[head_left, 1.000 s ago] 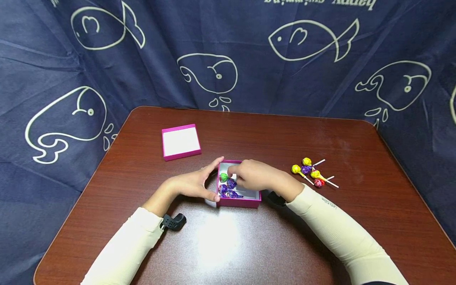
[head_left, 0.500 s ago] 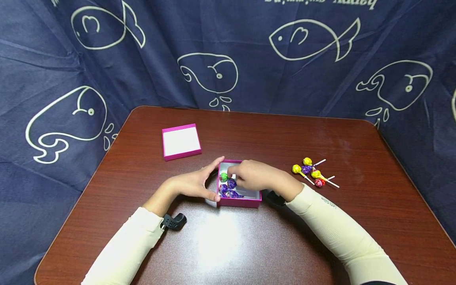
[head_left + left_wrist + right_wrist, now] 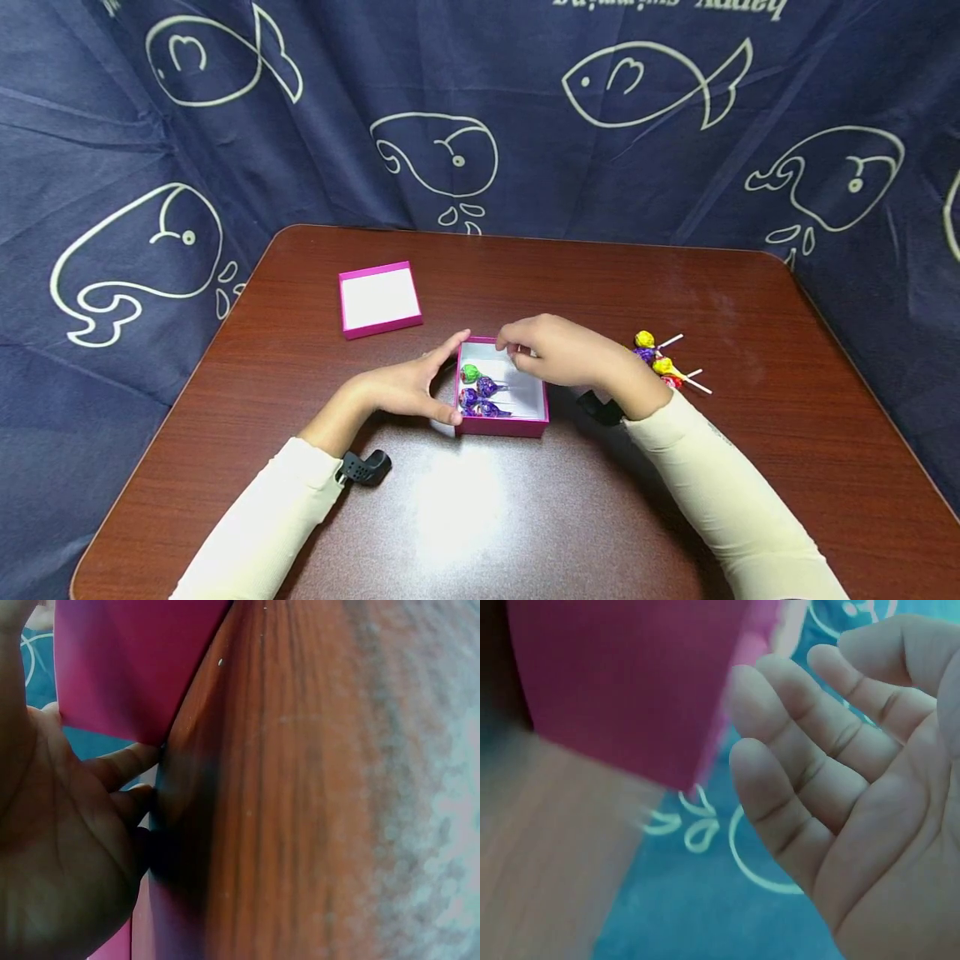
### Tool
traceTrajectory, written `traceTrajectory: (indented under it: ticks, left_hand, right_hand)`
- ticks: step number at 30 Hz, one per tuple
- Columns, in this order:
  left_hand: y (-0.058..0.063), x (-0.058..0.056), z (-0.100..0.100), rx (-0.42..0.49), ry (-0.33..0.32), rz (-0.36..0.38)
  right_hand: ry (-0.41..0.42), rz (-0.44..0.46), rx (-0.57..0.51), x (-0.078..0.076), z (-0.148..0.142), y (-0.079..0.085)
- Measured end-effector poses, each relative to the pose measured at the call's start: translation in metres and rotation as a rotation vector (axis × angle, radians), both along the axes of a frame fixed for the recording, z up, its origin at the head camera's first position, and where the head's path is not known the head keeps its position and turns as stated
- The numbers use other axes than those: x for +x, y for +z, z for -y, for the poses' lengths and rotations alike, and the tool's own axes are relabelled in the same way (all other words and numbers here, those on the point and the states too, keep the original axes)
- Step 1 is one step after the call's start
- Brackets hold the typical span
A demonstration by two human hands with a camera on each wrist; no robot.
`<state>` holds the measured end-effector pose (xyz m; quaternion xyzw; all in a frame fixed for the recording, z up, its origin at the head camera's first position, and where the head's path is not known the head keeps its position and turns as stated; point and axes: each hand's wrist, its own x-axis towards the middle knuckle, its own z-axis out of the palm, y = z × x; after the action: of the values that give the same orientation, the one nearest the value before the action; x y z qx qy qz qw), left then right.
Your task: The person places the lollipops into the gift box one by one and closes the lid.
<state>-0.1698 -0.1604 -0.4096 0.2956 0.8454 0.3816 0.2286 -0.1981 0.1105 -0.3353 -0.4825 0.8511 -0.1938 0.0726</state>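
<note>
A pink box (image 3: 501, 427) with a pale inside stands on the table. One green lollipop (image 3: 470, 373) and several purple lollipops (image 3: 487, 387) lie in its left part, the purple ones' sticks pointing right. My left hand (image 3: 401, 385) holds the box's left side, thumb at the front corner and fingers at the back corner. Over the box's back right part is my right hand (image 3: 564, 352), fingers loosely bent. In the right wrist view nothing shows between the fingers of the right hand (image 3: 855, 765), beside the box's pink wall (image 3: 630, 682).
A pink lid (image 3: 381, 298), white inside, lies behind and left of the box. To the right, partly behind the right arm, is a cluster of yellow, purple and red lollipops (image 3: 663, 365). A blue cloth (image 3: 525, 183) with white fish drawings hangs behind the brown table (image 3: 600, 275).
My right hand has risen out of the box and shifted back and right, uncovering more of the box's inside. It now hides part of the loose lollipops. My left hand stays put.
</note>
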Motion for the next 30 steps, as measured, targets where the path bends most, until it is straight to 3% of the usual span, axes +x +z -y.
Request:
traceTrajectory:
  ticks: [10, 17, 30]
  left_hand:
    - [0.001, 0.002, 0.001, 0.008, 0.010, -0.003]
    - [0.001, 0.001, 0.000, 0.007, 0.009, 0.000]
    - [0.000, 0.000, 0.000, 0.022, 0.002, -0.007]
  right_hand:
    - [-0.175, -0.080, -0.090, -0.011, -0.048, 0.013]
    - [-0.312, -0.082, -0.051, -0.017, -0.084, 0.000]
    - [-0.394, -0.072, 0.005, -0.020, -0.117, -0.022]
